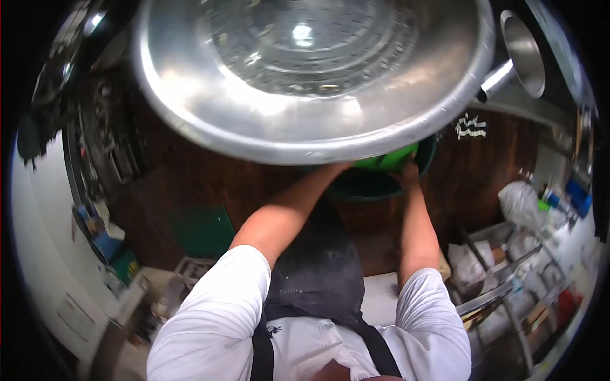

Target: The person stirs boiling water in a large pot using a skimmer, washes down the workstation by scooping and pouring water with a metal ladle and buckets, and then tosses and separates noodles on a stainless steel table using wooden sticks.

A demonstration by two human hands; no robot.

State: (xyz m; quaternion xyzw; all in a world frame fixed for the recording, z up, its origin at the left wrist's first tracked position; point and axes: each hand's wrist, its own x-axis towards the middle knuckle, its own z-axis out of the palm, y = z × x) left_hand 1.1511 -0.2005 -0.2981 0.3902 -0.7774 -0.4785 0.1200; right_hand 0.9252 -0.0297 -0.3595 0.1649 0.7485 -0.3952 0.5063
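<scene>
A bright green vessel [399, 156] is being held low in front of the body, within or just over a dark green tub [365, 192], and its far side is being hidden by the large metal pan [305, 130] that is looming nearest the view. At the near right edge of the vessel, the right hand [408, 171] is being seen with its fingers bent against the side; whether its grip is being tightened on that edge or only rested there cannot be told. The left hand [340, 167] is being largely covered by the pan's rim, so the state of its grip cannot be told either. Both arms are being stretched down past a dark apron [311, 267], above the brown floor [254, 190]

For good handling, it is being judged, the vessel is best being supported evenly from opposite sides, with the wrists being kept level so that one side is not being dropped. A slow, steady motion is being favoured, since sight of the left fingers is being blocked. Enough room is also being needed under the pan, so that its rim is not being knocked by the forearms or head
</scene>
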